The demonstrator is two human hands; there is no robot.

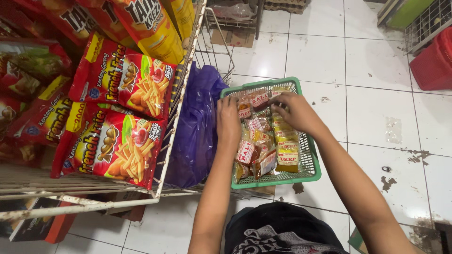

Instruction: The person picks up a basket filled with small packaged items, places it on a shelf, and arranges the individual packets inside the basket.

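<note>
A green plastic basket [308, 160] sits on the white tiled floor, filled with several small snack packets [254, 150] in red, yellow and brown wrappers. My left hand [228, 123] rests inside the basket's left side, fingers curled down onto the packets. My right hand [295, 112] reaches into the far end, fingers bent over yellow packets [287, 148]. I cannot tell whether either hand grips a packet.
A white wire rack [167, 141] at left holds large red and yellow snack bags [117, 146]. A purple plastic bag [197, 127] hangs between rack and basket. A red crate [435, 63] stands at far right. A dark garment [278, 233] lies below.
</note>
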